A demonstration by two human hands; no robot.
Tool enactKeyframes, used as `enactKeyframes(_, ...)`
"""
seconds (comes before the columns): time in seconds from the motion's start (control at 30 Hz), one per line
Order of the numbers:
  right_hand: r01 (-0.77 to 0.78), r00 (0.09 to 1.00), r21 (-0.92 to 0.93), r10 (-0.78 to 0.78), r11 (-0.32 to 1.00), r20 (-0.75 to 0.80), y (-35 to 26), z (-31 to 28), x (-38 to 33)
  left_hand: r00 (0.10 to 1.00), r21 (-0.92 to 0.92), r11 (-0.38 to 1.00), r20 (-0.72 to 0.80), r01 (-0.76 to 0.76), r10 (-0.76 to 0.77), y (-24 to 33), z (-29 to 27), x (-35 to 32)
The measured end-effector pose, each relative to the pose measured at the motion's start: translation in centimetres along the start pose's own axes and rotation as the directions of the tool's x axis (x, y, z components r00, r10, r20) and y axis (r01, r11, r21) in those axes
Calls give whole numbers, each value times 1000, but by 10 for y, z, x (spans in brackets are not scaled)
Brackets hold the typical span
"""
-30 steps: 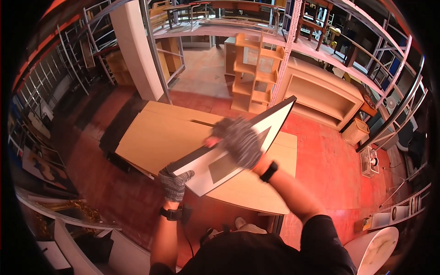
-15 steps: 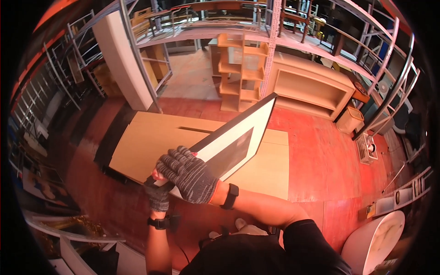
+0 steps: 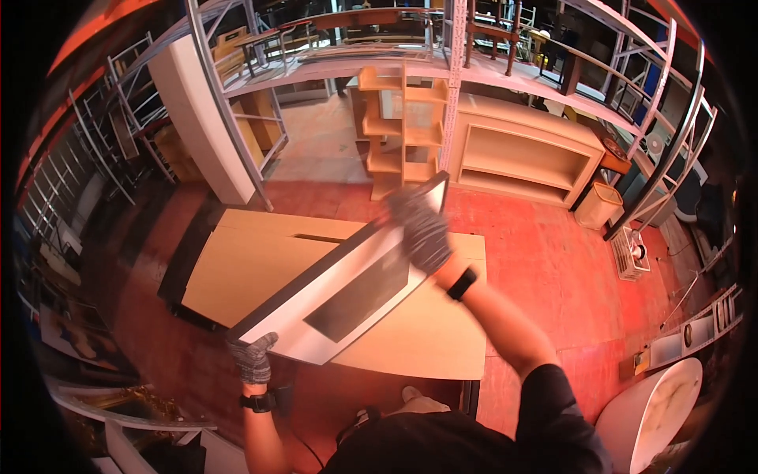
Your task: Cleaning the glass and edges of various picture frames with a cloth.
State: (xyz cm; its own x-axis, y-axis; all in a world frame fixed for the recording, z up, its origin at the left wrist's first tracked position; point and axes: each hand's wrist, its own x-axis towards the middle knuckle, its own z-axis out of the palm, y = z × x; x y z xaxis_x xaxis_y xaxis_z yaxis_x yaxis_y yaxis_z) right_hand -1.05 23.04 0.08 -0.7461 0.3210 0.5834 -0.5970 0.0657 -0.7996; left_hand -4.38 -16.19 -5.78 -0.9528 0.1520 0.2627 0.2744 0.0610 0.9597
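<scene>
A framed picture [image 3: 359, 294] with a black frame, white mat and dark grey middle is held tilted above a light wooden tabletop [image 3: 260, 261]. My left hand [image 3: 253, 362], in a grey knitted glove, is closed on its near left corner, thumb over the front edge. Toward the far right end, my right hand [image 3: 426, 241], also gloved, lies over the picture's face. Motion smears its fingers, so I cannot tell how they are bent. The tabletop has a dark slot near its far edge.
Behind stand a stepped wooden shelf unit [image 3: 404, 130], a low wooden cabinet [image 3: 525, 154] and metal racking [image 3: 454, 87]. A leaning pale panel [image 3: 204, 118] is at the back left. On the right are a wastebasket [image 3: 598, 207], a crate [image 3: 630, 254] and a white rounded seat [image 3: 651, 415].
My right hand has moved from beside the left hand to the picture's far end. The picture has swung lower and its face shows more. My left hand stays at the near corner.
</scene>
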Motion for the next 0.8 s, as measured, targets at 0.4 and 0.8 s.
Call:
enactKeyframes(0.4,-62,960,51,74,997,-272,23,-128,40,997,30,1000,-72,-4,7,1,-1,-4)
enactKeyframes(0.8,-419,840,-818,-173,395,-514,195,-155,8,984,90,981,-66,172,-166,18,-8,-19)
